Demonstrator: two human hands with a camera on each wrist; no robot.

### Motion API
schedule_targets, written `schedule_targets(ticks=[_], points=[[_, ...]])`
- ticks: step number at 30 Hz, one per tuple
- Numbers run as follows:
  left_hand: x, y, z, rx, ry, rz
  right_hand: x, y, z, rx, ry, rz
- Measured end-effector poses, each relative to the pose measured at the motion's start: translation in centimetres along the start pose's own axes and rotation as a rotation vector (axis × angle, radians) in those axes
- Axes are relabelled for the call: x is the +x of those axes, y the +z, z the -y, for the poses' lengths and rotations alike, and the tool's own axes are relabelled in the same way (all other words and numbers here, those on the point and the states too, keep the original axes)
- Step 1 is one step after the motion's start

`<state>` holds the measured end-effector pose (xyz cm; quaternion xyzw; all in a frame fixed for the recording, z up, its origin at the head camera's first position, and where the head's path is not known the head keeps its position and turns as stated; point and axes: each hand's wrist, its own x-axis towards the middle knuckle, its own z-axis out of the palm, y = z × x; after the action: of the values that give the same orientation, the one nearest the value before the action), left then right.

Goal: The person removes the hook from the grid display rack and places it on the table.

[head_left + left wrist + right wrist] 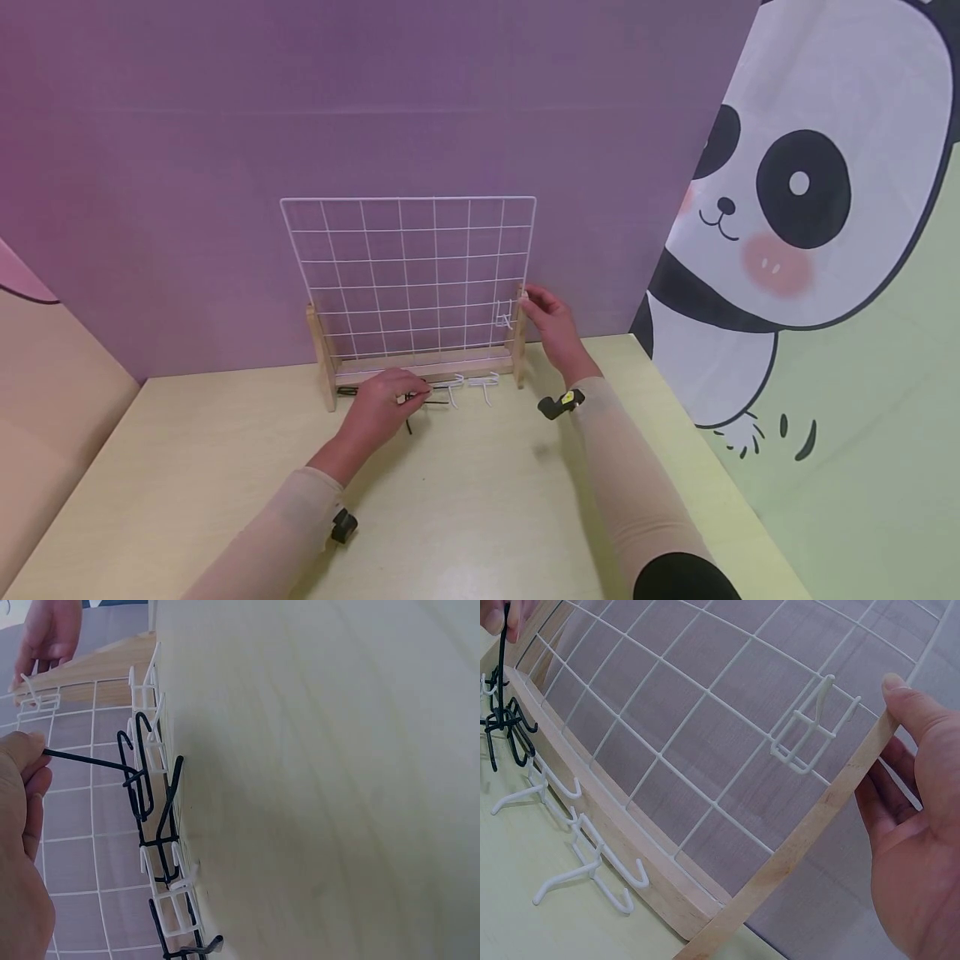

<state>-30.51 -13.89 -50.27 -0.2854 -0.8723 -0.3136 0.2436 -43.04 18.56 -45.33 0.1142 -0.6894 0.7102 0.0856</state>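
Note:
My left hand (382, 404) pinches the prong of a black wire hook (90, 759) between thumb and fingertips, low in front of the stand. A white wire grid (435, 198) stands upright in a wooden stand (322, 358). With thumb and fingers around it, my right hand (922, 817) grips the stand's right side post (810, 829), beside the grid's edge. One white hook (821, 735) hangs on the grid close to that hand. Along the stand's base lie two more white hooks (592, 862) near the right end.
More black hooks (161, 840) and a white hook (176, 919) lie in a row at the base, partly behind my left hand in the head view. The pale wooden table (465, 500) meets a purple backdrop (187, 208). A panda picture (847, 283) covers the right wall.

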Motion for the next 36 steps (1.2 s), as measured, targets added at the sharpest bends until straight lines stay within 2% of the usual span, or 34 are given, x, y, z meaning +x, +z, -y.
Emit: schedule_targets(ticks=[10,21,28,36], points=[[-0.29,0.3,0.09,0.003,-0.042,0.049,-0.03,0.07,-0.1,-0.01,0.0,-0.005],[-0.58,0.79,0.24,0.025,-0.027,0.064,0.04,0.01,-0.21,0.002,0.014,-0.012],[-0.63,0.64,0.02,-0.012,-0.076,0.131,-0.01,0.11,0.0,0.002,0.012,-0.008],[-0.78,0.61,0.18,-0.052,-0.049,0.194,0.03,0.11,-0.04,-0.004,0.01,-0.004]])
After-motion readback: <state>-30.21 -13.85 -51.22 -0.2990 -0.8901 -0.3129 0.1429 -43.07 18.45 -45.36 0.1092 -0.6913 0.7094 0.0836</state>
